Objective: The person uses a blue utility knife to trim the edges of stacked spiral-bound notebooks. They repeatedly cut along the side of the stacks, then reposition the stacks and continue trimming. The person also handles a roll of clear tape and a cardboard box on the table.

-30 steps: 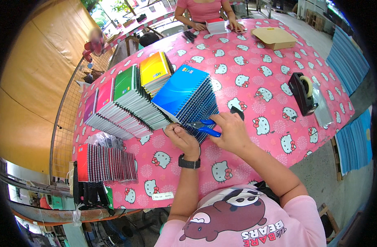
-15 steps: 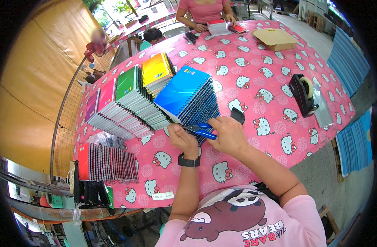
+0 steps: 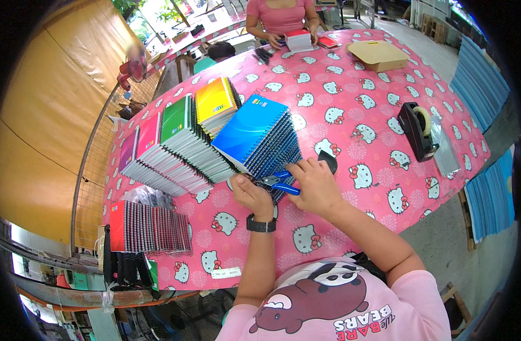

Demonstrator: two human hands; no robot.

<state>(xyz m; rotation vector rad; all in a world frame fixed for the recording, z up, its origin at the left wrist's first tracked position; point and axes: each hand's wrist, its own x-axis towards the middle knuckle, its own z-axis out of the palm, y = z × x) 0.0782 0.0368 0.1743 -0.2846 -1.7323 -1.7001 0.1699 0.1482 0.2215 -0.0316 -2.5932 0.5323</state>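
A tall stack of blue spiral notebooks leans on the table in front of me, its coil-bound side facing right. My right hand grips small blue-handled wire cutters, their handles spread apart. The cutters' jaws reach in at the near lower end of the coils. My left hand is closed at the near bottom corner of the blue stack, thumb up beside the jaws; its fingers are partly hidden. A black flat piece lies just beyond my right hand.
Stacks of yellow, green, pink and purple notebooks stand at left, with red notebooks nearer. A tape dispenser and cardboard box sit right. Across the table, a person handles a red-topped stack.
The cutters' handles have opened wider, their jaws still by the coil ends. My hands have barely moved. The person opposite has brought both hands to the sides of the red-topped stack.
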